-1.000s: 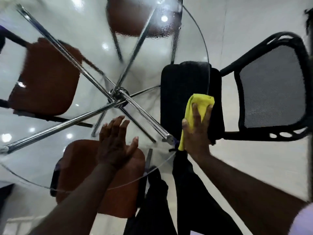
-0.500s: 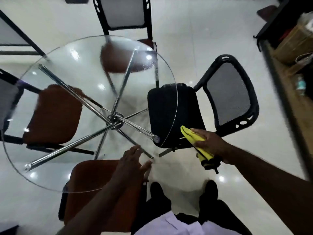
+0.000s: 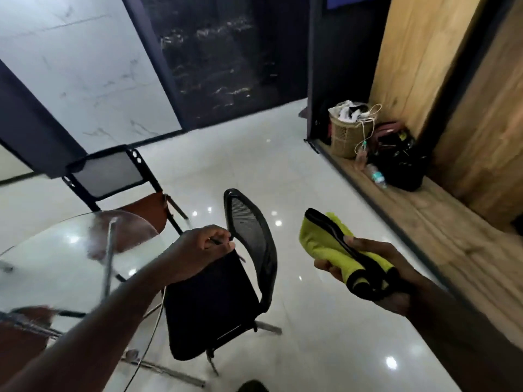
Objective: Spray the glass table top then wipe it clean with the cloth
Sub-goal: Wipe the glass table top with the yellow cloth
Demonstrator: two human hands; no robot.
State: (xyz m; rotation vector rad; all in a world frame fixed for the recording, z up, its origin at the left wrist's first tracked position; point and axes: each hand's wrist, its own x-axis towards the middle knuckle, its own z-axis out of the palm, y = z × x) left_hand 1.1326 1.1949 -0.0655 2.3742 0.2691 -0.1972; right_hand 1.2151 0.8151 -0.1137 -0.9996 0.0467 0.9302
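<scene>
At the lower left of the frame sits the round glass table top (image 3: 56,267), with shiny metal legs (image 3: 109,258) showing through it. An orange chair (image 3: 147,206) stands behind it. The left hand (image 3: 198,253) is in the middle, fingers curled together over the black chair (image 3: 215,301); it seems to pinch something thin and dark, too small to tell. Toward the right, the right hand (image 3: 379,275) holds the yellow cloth (image 3: 331,247) up in the air, fingers closed around it, well apart from the glass. At the upper right a basket (image 3: 346,131) sits on a wooden ledge (image 3: 441,222).
</scene>
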